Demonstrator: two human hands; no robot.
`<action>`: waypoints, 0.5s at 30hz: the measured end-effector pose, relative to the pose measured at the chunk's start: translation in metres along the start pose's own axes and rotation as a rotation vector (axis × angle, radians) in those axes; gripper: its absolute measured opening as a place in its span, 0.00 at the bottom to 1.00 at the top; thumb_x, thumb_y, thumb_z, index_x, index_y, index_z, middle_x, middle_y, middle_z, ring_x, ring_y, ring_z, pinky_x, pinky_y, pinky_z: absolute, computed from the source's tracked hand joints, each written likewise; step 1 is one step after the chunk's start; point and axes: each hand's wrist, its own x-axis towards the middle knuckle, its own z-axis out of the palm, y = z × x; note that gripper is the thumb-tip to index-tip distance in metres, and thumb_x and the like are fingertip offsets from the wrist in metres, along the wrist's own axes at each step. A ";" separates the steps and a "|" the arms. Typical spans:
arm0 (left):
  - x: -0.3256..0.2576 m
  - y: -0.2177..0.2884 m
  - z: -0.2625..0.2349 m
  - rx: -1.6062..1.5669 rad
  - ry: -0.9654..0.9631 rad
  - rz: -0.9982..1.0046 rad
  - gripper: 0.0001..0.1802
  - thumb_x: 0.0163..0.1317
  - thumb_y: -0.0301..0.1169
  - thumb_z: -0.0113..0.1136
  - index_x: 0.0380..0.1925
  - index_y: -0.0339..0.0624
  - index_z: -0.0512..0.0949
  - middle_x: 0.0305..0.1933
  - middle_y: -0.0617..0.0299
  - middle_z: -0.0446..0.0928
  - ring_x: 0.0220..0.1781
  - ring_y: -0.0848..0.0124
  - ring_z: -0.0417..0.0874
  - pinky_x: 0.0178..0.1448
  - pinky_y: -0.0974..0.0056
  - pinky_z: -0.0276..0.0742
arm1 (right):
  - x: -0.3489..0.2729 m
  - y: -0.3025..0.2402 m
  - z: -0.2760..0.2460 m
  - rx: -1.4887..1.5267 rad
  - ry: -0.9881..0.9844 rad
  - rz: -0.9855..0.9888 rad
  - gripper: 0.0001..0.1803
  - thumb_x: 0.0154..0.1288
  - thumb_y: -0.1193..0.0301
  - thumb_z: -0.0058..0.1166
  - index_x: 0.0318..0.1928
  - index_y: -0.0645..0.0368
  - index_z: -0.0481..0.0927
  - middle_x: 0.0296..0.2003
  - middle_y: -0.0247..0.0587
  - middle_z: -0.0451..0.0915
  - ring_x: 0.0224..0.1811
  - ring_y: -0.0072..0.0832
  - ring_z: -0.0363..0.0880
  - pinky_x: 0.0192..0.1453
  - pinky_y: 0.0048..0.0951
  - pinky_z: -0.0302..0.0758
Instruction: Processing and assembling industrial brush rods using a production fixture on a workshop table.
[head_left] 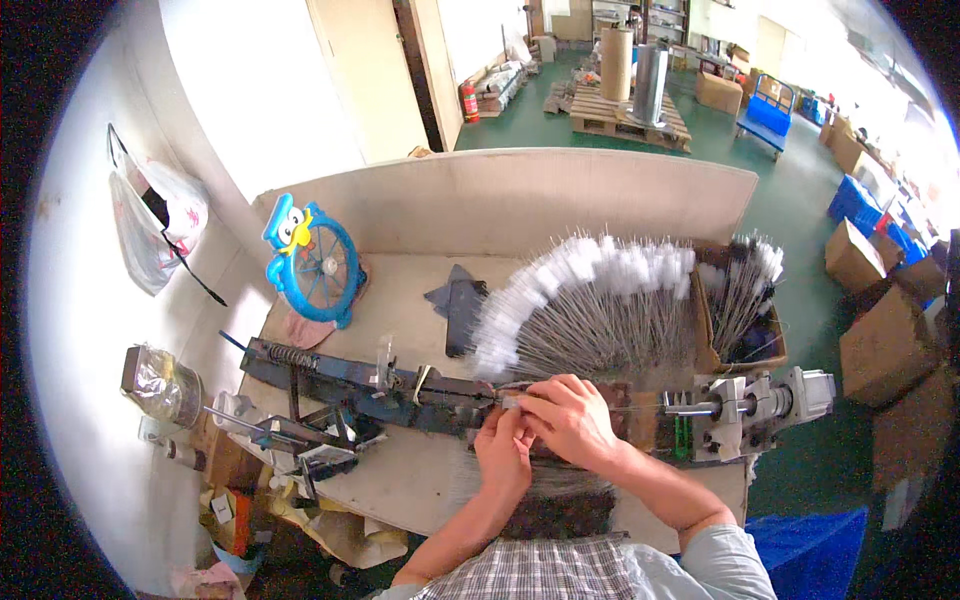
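My left hand (504,452) and my right hand (572,418) meet at the workbench's middle, fingers closed in a pinch. A small whitish bit (511,402) shows between their fingertips; what it is I cannot make out. Both are at the right end of a long dark metal fixture (400,396) with a spring. Right of my right hand, a thin wire or rod runs toward a metal spindle unit (745,410). Just beyond my hands, a fanned pile of wire brushes (600,310) lies with white bristle ends pointing away.
A cardboard box (708,335) of dark-tipped wire brushes stands right of the pile. A blue toy-shaped fan (325,265) and a dark phone-like slab (464,318) sit at the left. A board (520,195) closes off the bench's far edge. More wires lie before my waist.
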 end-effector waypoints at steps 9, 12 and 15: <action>0.000 -0.003 -0.005 -0.134 0.026 -0.064 0.03 0.60 0.27 0.51 0.31 0.40 0.71 0.34 0.63 0.75 0.35 0.74 0.76 0.42 0.67 0.73 | -0.001 -0.002 -0.002 -0.005 0.025 0.033 0.11 0.46 0.68 0.61 0.34 0.51 0.83 0.38 0.31 0.79 0.41 0.31 0.76 0.45 0.34 0.72; -0.002 0.000 0.003 -0.091 0.026 -0.045 0.02 0.60 0.26 0.52 0.32 0.40 0.71 0.33 0.63 0.75 0.35 0.74 0.76 0.42 0.67 0.73 | -0.003 -0.001 -0.002 -0.007 0.046 0.043 0.11 0.45 0.67 0.62 0.34 0.51 0.83 0.37 0.31 0.79 0.41 0.31 0.76 0.44 0.33 0.72; -0.003 0.000 0.008 -0.022 0.037 -0.007 0.01 0.60 0.25 0.52 0.32 0.40 0.72 0.34 0.62 0.75 0.35 0.74 0.76 0.42 0.67 0.74 | -0.004 0.000 -0.003 -0.033 0.039 0.044 0.12 0.45 0.67 0.62 0.34 0.51 0.83 0.37 0.31 0.79 0.40 0.31 0.76 0.43 0.33 0.72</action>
